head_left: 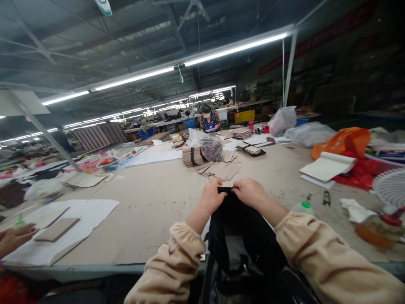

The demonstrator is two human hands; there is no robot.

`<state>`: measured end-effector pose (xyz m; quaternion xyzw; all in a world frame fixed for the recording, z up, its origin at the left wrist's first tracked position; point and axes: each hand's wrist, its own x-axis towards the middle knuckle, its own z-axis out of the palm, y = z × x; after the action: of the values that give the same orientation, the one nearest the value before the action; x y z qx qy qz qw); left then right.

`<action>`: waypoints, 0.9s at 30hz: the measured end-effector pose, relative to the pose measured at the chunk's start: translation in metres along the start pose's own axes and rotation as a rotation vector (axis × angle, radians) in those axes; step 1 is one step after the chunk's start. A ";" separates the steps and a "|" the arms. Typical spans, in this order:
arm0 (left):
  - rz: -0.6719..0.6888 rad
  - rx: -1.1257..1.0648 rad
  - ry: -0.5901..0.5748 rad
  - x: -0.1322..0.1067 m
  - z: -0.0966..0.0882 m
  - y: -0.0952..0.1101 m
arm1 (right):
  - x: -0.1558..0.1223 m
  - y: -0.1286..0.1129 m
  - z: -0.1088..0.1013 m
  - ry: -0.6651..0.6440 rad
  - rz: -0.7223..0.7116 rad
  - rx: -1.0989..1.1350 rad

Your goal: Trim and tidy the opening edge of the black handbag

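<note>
Black fabric article (255, 236) at near centre, at the table's near edge; its top stands over the tabletop, its lower part drops toward the wearer, below the edge; looks bag-like, soft, matte, deep black; top edge narrow and pinched, sides slope outward from it; a greyer patch shows in the middle, small shiny bits lower down, strap-like strips at its left; the lowest part merges with dark surroundings, detail there too dim to tell.

Left hand (211, 196) clamped on the top edge, thumb pressed against the fabric; right hand (251, 194) clamped on the same edge just to the right, a short stretch of black between the two; both sleeves beige, gathered at the cuffs.

Table (152, 211) wide, brownish, marked with dark specks; beyond the hands, loose brown pieces (221, 169) lie fanned, a banded stack (191, 157) just to their left; right of the right forearm, a green-capped bottle (306, 206), partly hidden by the sleeve, then small dark clippers (326, 198); farther right, an open pad (329, 166) near an orange bag (341, 142); at far left of the near side, a co-worker's hand (17, 236) beside white paper (91, 215).
</note>
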<state>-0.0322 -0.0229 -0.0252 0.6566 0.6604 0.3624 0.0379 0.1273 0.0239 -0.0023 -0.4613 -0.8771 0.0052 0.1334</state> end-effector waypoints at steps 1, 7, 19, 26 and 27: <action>-0.032 -0.031 -0.020 -0.001 -0.002 -0.003 | -0.001 0.000 0.000 0.007 0.001 0.000; -0.046 -0.042 -0.112 0.002 -0.006 -0.007 | -0.001 -0.002 0.006 0.037 0.006 0.002; -0.037 -0.080 -0.019 0.000 0.002 -0.004 | -0.010 0.006 0.005 0.185 -0.141 0.075; 0.037 -0.058 -0.002 0.000 0.000 -0.002 | -0.008 0.006 0.005 0.197 -0.343 0.068; 0.037 -0.057 -0.005 0.000 -0.001 -0.001 | -0.007 0.007 0.006 0.196 -0.342 0.072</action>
<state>-0.0330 -0.0234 -0.0251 0.6682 0.6376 0.3799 0.0514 0.1350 0.0229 -0.0106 -0.2987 -0.9248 -0.0311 0.2335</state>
